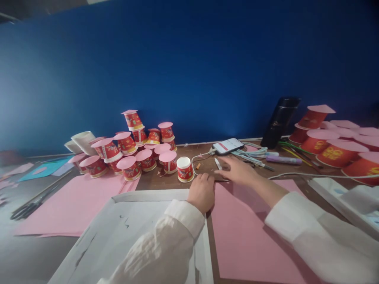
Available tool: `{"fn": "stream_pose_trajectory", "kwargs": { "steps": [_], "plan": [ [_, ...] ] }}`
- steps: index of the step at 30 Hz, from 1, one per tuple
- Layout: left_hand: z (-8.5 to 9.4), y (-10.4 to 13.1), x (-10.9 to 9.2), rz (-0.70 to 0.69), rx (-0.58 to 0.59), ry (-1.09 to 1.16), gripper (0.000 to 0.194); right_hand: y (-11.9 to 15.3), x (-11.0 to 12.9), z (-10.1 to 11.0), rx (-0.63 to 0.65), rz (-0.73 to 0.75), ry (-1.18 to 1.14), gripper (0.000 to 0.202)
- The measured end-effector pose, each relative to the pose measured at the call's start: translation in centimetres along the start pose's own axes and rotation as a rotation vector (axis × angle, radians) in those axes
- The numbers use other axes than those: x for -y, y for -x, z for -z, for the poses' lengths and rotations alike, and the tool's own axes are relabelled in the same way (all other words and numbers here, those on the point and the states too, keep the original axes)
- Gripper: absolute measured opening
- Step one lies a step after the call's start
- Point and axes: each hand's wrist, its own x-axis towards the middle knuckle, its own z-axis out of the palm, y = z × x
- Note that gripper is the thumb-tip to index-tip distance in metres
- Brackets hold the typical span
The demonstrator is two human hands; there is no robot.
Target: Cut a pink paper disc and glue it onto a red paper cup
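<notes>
My left hand [203, 192] rests palm-down by the table's middle, its fingers bent and close together; what lies under them is hidden. Just left of its fingertips stands a small red paper cup [185, 172] with a white base facing up. My right hand [238, 172] is open, thumb and fingers apart, beside a slim white pen-like stick [218, 163]. Its wrist passes over a sheet of pink paper [248, 236]. Left of that sheet, under my left forearm, lies a shallow white box or tray [118, 232] with dark marks.
Red cups topped with pink paper discs [127, 162] cluster at left; more red cups [334, 154] stand at right. A phone [227, 146], coiled cable [251, 153], purple marker [283, 159] and black bottle [278, 122] lie behind. Pink sheets [68, 209] and scissors [28, 209] are at left.
</notes>
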Motion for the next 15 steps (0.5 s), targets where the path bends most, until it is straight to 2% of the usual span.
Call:
{"fn": "stream_pose_trajectory", "kwargs": {
  "steps": [3, 7, 12, 15],
  "plan": [
    [-0.1, -0.2, -0.1, -0.008, 0.008, -0.001, 0.029, -0.2, -2.5, 1.7, 0.013, -0.11, 0.038, 0.047],
    [-0.2, -0.5, -0.2, -0.018, 0.02, 0.001, 0.032, -0.2, -4.8, 2.9, 0.116, -0.273, 0.174, 0.023],
    [-0.3, -0.6, -0.2, -0.015, 0.016, 0.002, 0.03, -1.1, -4.8, 2.1, 0.176, -0.302, 0.253, 0.034],
    [-0.2, -0.5, -0.1, -0.003, 0.003, 0.031, 0.028, -1.6, -5.1, 2.2, 0.168, -0.296, 0.234, 0.031]
  ]
}}
